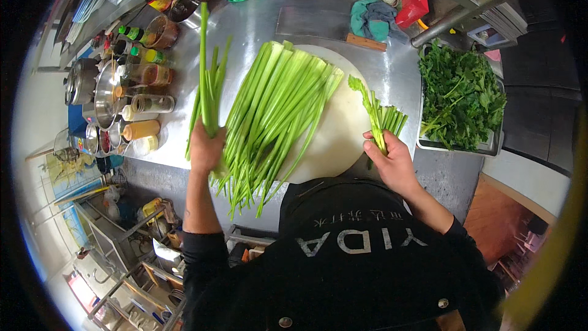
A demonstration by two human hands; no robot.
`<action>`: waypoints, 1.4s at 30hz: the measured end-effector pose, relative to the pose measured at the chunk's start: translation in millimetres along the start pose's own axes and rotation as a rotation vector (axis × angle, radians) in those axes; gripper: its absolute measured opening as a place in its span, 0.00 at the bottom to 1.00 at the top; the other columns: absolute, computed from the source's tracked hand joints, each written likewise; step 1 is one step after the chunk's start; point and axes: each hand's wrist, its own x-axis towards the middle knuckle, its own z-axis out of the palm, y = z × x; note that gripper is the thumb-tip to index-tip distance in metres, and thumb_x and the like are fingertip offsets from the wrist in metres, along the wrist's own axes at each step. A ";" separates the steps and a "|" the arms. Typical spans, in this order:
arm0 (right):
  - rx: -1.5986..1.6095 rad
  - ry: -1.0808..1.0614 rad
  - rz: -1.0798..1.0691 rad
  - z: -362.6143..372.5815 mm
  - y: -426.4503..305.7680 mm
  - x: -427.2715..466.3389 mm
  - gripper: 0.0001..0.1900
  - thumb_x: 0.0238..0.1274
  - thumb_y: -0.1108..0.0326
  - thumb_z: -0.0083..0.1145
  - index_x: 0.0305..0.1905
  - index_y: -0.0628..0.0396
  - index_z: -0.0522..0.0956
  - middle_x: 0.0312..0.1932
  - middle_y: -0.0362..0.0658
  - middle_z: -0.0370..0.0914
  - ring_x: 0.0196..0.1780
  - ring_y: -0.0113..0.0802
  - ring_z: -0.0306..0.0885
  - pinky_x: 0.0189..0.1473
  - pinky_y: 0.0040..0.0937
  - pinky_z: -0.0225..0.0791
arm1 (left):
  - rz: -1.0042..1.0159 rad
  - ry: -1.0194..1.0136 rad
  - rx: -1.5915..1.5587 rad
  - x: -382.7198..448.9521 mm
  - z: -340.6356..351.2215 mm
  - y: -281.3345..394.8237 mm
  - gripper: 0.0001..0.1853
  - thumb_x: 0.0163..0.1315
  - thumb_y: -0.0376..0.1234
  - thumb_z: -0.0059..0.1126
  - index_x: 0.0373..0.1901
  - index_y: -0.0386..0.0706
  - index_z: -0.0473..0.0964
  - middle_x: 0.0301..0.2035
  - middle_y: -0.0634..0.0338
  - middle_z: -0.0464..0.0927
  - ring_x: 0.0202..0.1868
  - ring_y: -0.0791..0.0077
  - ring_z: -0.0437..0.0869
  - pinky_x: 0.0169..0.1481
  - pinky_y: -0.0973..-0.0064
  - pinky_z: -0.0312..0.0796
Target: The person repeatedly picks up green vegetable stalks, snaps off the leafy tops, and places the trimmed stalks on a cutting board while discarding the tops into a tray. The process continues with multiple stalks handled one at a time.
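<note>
My left hand [207, 149] grips a small bunch of green celery stalks [209, 101] on the left of the board, their ends pointing away from me. In my right hand [390, 161] is a short, pale celery stalk [374, 115] with a leafy tip, pinched between thumb and fingers. A large pile of long, leafless celery stalks [280, 101] lies across a round white cutting board [342, 147], the thin ends hanging past the table's near edge. Just beyond my right hand lies a cluster of shorter celery stalks [395, 117], partly hidden by it.
A metal tray [494, 145] heaped with celery leaves [461, 96] stands at the right. Sauce bottles [141, 129], jars and a steel bowl [106, 96] line the left. Farther back on the steel table [248, 23] are a wooden-edged block [366, 42], cloths [374, 18] and food packets.
</note>
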 end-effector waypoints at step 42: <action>0.561 -0.034 -0.131 5.2 -21.6 2.9 0.13 0.81 0.59 0.57 0.51 0.59 0.76 0.31 0.39 0.80 0.28 0.22 0.73 0.30 0.21 0.65 | -0.191 -0.502 -1.394 -77.4 150.1 174.7 0.15 0.73 0.33 0.65 0.57 0.38 0.83 0.52 0.56 0.85 0.48 0.68 0.86 0.61 0.60 0.78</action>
